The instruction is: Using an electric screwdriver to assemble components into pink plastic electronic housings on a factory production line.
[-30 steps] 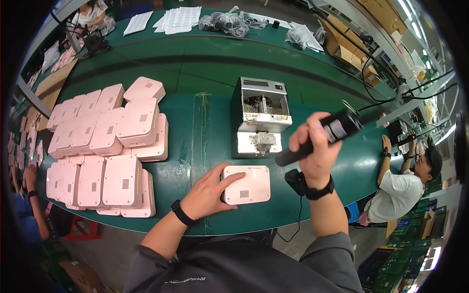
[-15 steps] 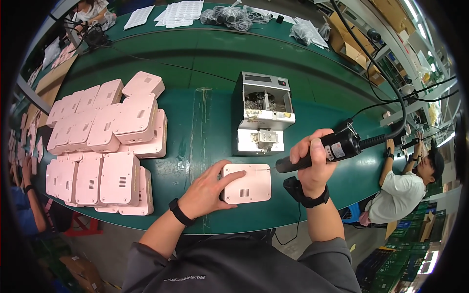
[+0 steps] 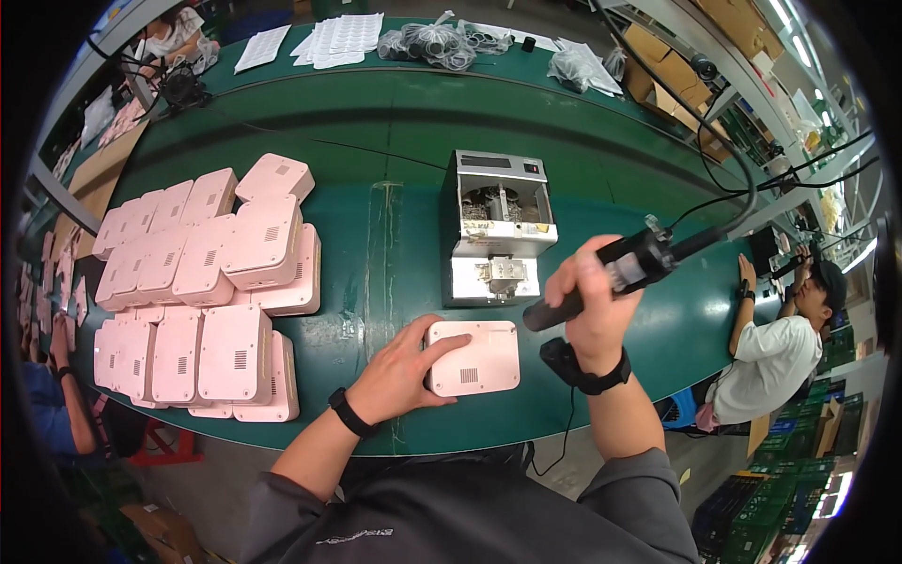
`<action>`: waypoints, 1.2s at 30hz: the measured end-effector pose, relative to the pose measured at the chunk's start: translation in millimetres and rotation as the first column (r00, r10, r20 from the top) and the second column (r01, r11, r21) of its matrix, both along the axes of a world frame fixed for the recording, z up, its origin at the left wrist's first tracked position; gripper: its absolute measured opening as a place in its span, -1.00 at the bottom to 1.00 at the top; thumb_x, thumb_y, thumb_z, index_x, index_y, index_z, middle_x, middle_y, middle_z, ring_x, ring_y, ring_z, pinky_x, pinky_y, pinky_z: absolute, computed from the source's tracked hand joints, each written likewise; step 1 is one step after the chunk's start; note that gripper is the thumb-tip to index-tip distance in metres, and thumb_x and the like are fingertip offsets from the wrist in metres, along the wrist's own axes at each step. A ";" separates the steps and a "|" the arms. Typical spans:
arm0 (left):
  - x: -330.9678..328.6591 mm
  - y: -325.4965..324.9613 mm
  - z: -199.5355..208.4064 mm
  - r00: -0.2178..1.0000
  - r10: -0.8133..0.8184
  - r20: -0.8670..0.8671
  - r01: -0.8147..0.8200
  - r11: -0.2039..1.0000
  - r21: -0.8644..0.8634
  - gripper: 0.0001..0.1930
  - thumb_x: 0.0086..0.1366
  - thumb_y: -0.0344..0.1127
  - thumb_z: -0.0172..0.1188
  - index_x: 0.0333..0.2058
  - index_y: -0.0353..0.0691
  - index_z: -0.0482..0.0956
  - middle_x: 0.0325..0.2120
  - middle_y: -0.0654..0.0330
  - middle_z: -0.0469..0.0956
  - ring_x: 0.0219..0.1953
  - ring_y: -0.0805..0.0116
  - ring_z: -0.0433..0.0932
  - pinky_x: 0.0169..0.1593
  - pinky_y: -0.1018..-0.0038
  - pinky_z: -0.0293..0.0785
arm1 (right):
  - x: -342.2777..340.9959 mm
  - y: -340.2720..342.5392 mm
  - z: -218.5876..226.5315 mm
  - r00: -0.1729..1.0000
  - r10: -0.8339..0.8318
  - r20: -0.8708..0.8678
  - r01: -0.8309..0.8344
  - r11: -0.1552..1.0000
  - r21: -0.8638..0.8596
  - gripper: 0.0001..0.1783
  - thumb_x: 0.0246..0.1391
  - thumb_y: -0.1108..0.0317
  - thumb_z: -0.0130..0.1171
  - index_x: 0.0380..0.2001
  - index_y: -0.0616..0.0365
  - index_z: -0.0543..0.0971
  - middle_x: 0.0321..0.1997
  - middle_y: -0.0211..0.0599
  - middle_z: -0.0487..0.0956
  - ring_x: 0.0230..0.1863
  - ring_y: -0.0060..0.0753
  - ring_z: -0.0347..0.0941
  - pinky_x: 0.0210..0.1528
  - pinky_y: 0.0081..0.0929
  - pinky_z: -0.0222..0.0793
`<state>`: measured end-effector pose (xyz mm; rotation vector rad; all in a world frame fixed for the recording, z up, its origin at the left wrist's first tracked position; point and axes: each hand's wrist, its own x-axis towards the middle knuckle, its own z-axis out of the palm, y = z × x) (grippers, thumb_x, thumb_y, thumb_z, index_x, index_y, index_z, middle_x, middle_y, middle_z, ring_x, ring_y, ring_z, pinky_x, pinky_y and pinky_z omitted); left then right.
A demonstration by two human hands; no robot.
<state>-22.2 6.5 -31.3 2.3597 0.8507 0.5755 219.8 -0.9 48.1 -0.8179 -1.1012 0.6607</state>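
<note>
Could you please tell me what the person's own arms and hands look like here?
Dark grey fabric sleeves end near the elbows, leaving the forearms bare. The left hand and right hand wear no gloves. Each wrist has a black band; the right one carries a chunky black unit with a thin black cable.

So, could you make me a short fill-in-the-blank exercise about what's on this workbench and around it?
1. The right hand grips a handheld tool whose colour is ____.
2. The left hand holds a flat casing whose colour is ____.
3. In the picture, the stacked casings lie to the ____ of the metal-fronted machine.
4. A co-worker in a dark cap is near the picture's ____ edge.

Missing words: black; pink; left; right.
</note>
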 end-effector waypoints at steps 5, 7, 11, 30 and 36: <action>16.0 8.0 0.4 0.999 -0.049 -0.013 0.049 0.998 0.029 -0.16 -0.15 -0.16 0.54 0.19 0.12 0.39 0.13 0.02 0.28 0.12 -0.05 0.39 0.15 0.19 0.43 | -5.9 11.0 37.5 0.996 0.048 -0.074 -0.039 0.992 0.120 -0.86 0.16 0.40 0.06 -0.27 0.21 0.37 -0.63 -0.28 0.39 -0.68 -0.41 0.33 -0.59 -0.41 0.33; 19.0 8.1 0.7 0.998 -0.053 -0.030 0.053 0.998 0.014 -0.16 -0.14 -0.15 0.53 0.19 0.12 0.38 0.13 0.01 0.28 0.14 -0.06 0.38 0.17 0.19 0.41 | -16.0 21.6 37.1 1.000 -0.017 -0.003 0.017 0.994 0.110 -0.88 0.16 0.41 0.05 -0.28 0.21 0.38 -0.64 -0.29 0.38 -0.68 -0.41 0.33 -0.60 -0.42 0.33; 14.9 2.5 -3.1 0.999 -0.036 0.000 0.036 0.999 -0.002 -0.17 -0.14 -0.15 0.53 0.19 0.13 0.39 0.14 -0.01 0.27 0.17 -0.06 0.36 0.18 0.18 0.40 | -19.3 30.2 26.5 1.000 -0.006 0.031 0.004 0.997 0.073 -0.90 0.16 0.43 0.05 -0.30 0.21 0.38 -0.65 -0.29 0.38 -0.69 -0.42 0.33 -0.60 -0.43 0.32; 15.8 10.6 -7.8 0.998 -0.053 0.020 0.051 0.996 0.070 -0.13 -0.17 -0.20 0.54 0.20 0.08 0.36 0.13 -0.03 0.25 0.14 -0.06 0.37 0.16 0.18 0.42 | -18.4 10.9 -6.9 0.997 0.064 -0.051 -0.062 0.997 0.039 -0.84 0.17 0.37 0.05 -0.30 0.21 0.33 -0.63 -0.28 0.36 -0.68 -0.40 0.31 -0.58 -0.40 0.34; 15.4 9.8 -7.7 0.998 -0.051 0.035 0.048 0.995 0.082 -0.13 -0.17 -0.20 0.54 0.19 0.07 0.36 0.13 -0.03 0.25 0.14 -0.06 0.37 0.16 0.19 0.42 | -20.9 10.6 -10.0 0.994 0.089 -0.069 -0.085 0.995 0.047 -0.83 0.18 0.36 0.06 -0.30 0.20 0.32 -0.62 -0.28 0.37 -0.66 -0.40 0.32 -0.57 -0.40 0.34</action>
